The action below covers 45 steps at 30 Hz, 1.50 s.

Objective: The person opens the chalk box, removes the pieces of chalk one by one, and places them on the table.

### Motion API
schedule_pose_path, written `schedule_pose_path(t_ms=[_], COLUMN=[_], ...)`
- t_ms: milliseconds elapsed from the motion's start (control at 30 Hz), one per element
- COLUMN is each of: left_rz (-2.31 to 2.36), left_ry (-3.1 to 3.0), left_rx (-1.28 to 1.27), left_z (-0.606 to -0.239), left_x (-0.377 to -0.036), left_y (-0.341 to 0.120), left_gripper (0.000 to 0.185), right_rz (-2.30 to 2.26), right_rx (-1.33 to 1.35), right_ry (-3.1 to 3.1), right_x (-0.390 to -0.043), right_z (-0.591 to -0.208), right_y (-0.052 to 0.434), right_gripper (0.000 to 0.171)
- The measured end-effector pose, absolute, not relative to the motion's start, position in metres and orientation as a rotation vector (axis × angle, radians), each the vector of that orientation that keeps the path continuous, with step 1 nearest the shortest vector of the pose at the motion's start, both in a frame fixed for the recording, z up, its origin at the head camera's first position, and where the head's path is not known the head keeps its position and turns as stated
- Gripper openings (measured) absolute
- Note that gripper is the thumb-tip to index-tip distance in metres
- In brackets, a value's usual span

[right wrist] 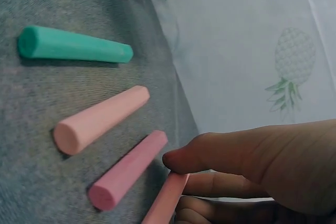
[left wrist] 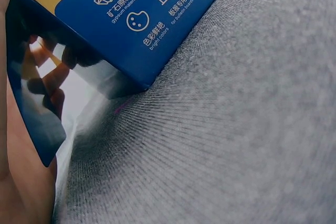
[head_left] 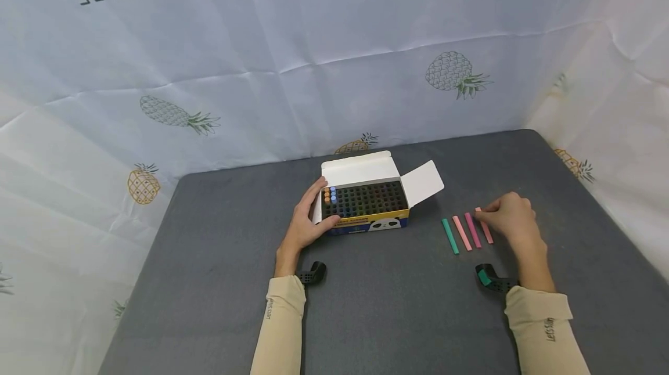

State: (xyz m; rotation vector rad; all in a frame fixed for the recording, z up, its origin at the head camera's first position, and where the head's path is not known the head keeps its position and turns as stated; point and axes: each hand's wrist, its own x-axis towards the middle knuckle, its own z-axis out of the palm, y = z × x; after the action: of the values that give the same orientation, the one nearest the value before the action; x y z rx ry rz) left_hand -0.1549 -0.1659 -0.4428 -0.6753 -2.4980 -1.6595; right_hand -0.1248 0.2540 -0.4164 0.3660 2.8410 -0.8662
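Note:
An open chalk box, with a few chalk ends at its left end, stands mid-table on the grey cloth. My left hand grips the box's left end, thumb on the front and fingers on the far side. In the left wrist view the blue box is close to my palm. To the right, several chalks lie side by side: green, light pink, deeper pink. My right hand pinches the rightmost pink chalk between thumb and fingers. That chalk still touches the cloth.
The grey table ends at a pineapple-print sheet behind and to both sides. The box's white flaps stick out to the back and right. Bare cloth lies between the box and the chalk row.

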Motion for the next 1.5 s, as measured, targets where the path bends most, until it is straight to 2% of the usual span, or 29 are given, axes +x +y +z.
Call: schedule_pose_path(t_ms=[667, 900, 1233, 1500], left_rz=[-1.658, -1.630, -1.611, -1.562], left_ry=[-2.479, -2.459, -2.445, -2.437], left_rx=[-0.670, -0.684, -0.708, -0.723], left_z=[-0.445, -0.479, -0.485, -0.486], left_x=[-0.156, -0.174, -0.177, -0.175], left_y=[-0.165, -0.171, -0.175, -0.174], left_gripper=[0.080, 0.085, 0.084, 0.087], right_rz=[-0.890, -0.934, -1.167, -1.587], right_rx=[0.371, 0.332, 0.026, -0.203], right_ry=[2.829, 2.855, 3.138, 3.235], right_x=[-0.126, -0.123, -0.118, -0.119], right_z=[-0.417, -0.412, -0.397, -0.385], right_y=[0.251, 0.253, 0.247, 0.230], right_gripper=[0.034, 0.037, 0.030, 0.018])
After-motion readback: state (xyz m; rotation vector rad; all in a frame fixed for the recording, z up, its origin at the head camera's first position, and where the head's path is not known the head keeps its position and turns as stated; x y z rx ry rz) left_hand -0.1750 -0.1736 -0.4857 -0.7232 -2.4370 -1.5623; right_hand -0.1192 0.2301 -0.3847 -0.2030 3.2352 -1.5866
